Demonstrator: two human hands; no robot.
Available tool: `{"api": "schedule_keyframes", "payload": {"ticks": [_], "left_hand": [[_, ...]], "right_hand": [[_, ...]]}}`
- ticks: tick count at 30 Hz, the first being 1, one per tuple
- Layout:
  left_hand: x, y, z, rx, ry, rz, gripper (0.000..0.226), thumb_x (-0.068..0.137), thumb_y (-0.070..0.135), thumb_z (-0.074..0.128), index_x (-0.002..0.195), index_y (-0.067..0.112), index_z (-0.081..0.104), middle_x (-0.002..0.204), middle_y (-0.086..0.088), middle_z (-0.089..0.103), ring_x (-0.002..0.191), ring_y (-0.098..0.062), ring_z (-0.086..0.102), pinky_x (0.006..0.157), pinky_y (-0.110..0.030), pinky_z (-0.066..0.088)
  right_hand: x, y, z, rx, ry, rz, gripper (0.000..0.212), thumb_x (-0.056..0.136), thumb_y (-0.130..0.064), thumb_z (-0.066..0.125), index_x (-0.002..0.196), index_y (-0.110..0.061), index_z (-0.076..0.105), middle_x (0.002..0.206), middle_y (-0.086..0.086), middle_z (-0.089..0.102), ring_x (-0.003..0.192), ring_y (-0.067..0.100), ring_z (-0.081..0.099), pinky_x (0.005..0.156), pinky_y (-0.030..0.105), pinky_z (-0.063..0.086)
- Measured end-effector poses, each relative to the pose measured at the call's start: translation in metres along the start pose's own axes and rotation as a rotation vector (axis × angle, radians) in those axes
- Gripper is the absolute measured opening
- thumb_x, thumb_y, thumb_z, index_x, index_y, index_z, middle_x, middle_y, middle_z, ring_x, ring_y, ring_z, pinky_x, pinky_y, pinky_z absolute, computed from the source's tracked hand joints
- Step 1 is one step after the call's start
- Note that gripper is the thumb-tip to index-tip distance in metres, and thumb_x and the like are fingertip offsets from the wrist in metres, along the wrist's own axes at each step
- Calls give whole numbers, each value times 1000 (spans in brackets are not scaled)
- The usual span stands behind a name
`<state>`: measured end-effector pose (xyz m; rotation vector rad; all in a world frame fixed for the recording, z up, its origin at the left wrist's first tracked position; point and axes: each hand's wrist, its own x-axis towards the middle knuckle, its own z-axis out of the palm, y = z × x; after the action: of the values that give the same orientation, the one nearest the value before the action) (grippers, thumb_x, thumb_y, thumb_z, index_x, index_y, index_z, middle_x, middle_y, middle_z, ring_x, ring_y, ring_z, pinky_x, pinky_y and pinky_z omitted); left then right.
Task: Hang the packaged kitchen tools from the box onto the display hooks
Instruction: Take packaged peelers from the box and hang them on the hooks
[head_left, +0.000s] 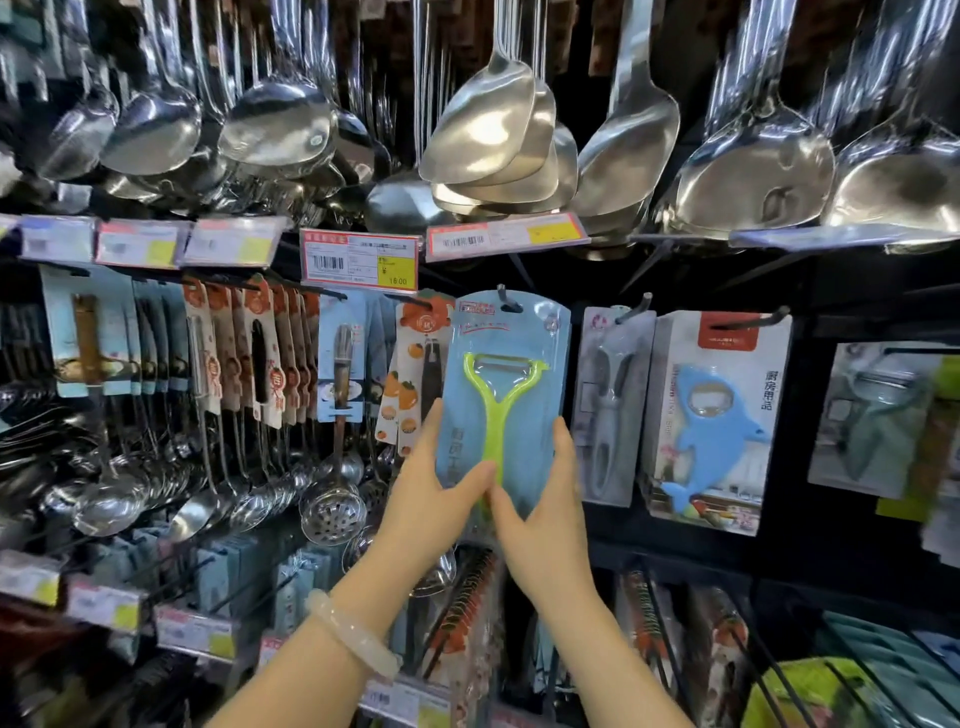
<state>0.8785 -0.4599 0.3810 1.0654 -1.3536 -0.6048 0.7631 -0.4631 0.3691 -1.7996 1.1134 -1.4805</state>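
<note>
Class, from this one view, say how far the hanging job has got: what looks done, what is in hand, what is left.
Done: neighbouring hooks already carry packs, such as the dolphin opener pack. In hand: the left hand and right hand hold the green peeler pack by its lower part, its top slot at the hook; whether it hangs free is unclear. Left: letting go. The box is out of view.

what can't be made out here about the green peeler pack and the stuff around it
Head view only:
- Lower end of the light blue card pack with the green Y-shaped peeler: covered by the left hand and right hand.
- Supply box: out of frame.
- Left row of shelf price tags: blurred.
- Grey peeler pack at the right edge: blurred.
</note>
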Motion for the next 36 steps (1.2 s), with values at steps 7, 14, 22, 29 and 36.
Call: {"api": "schedule_keyframes", "payload": {"ticks": [7, 14, 22, 29, 36], "left_hand": [[18, -16, 5, 355, -18, -96, 71, 85, 25, 65, 145, 32, 27, 130, 10, 49, 115, -10, 49, 98, -25, 40], [-43, -19, 30, 1059, -174, -87, 71, 95, 31, 48, 152, 19, 7, 157, -11, 9, 144, -29, 11, 116, -38, 15], [-121, 4, 94, 1276, -362, 29, 70, 95, 21, 41, 152, 20, -1, 159, -8, -3, 146, -26, 1, 117, -39, 6], [-223, 28, 186, 1197, -583, 211, 72, 90, 24, 49, 150, 17, 10, 155, -10, 14, 142, -27, 16, 114, -37, 15], [-342, 40, 286, 1109, -894, 243, 74, 93, 27, 53, 151, 17, 9, 155, -12, 14, 142, -31, 17, 114, -41, 17]], "right_hand": [[16, 15, -6, -319, -115, 105, 93, 90, -26, 60, 150, -30, -11, 143, 2, 20, 131, 19, 33, 103, 30, 37], [-25, 39, -21, -780, -291, 108, 77, 94, -30, 53, 151, -18, 2, 153, 12, 7, 139, 30, 17, 114, 36, 23], [-105, 40, -86, -971, -323, 69, 82, 88, -11, 56, 151, -22, 4, 156, 9, 5, 145, 27, 6, 116, 36, 11], [-215, 47, -199, -1019, -188, 141, 74, 79, -5, 58, 146, -10, 27, 148, 17, 26, 138, 36, 23, 112, 43, 20], [-341, 68, -306, -1129, -222, 479, 74, 92, -16, 54, 151, -17, 8, 153, 12, 13, 142, 29, 12, 113, 39, 15]]}}
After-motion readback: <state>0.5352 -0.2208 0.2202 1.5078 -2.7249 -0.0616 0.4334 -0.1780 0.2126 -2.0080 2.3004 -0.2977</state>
